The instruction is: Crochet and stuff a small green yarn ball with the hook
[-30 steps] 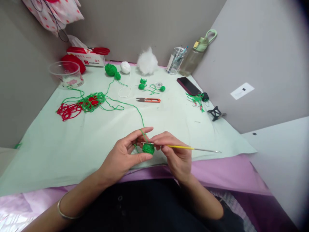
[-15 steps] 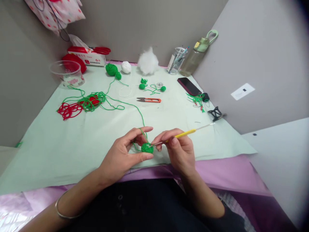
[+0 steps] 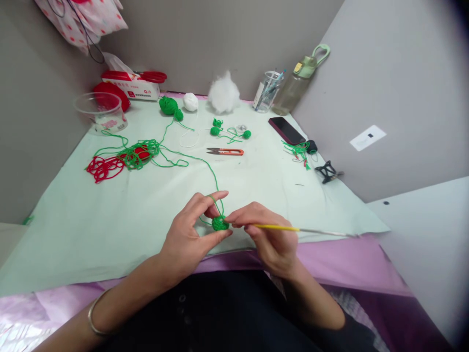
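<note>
A small round green crochet piece (image 3: 220,223) is pinched between the thumb and fingers of my left hand (image 3: 188,234). Green yarn (image 3: 208,166) loops over my left index finger and runs back to a loose tangle. My right hand (image 3: 271,238) grips a crochet hook with a yellow handle (image 3: 280,227); its rear shaft points right, and its tip is hidden at the green piece beside my right fingertips. Orange-handled thread snips (image 3: 230,152) lie beyond my hands.
Tangled red yarn (image 3: 104,168) lies left. Small green pieces (image 3: 215,131) are mid-table. At the back stand a clear tub (image 3: 110,117), white stuffing (image 3: 224,93), a glass with pens (image 3: 266,95) and a bottle (image 3: 295,90). A phone (image 3: 287,130) and black clip (image 3: 329,172) lie right.
The hook has swung from slanting up to the right to nearly level, its rear end now lower. My right fingertips have closed in on the green piece, which has shifted slightly left.
</note>
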